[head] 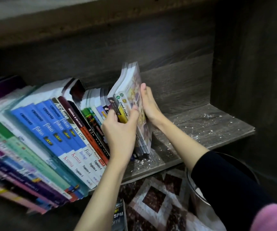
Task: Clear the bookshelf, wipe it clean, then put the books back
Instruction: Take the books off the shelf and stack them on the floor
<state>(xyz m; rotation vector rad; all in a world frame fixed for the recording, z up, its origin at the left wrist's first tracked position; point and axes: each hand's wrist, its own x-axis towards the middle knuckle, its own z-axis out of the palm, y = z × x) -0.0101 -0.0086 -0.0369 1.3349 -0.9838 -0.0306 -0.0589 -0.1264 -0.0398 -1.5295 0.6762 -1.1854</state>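
Left of the left hand (119, 130), 4 spines (51, 124) are blue. In its grip, a yellow-spined book (123, 114). Right of the right hand (148, 104), the grey wood-grain shelf (201, 127) is white-specked. Below, a maroon-and-white diamond mat (154, 197).

the scene is dim, lit from the camera's side: the blue book spines (51, 129) catch most light, while the shelf's back panel (167, 52) and side wall (251, 64) sink into shadow. the books at the far left (4, 155) smear with blur, white specks (207, 116) on the shelf board (201, 132) glint, and straight edges bow near the borders.
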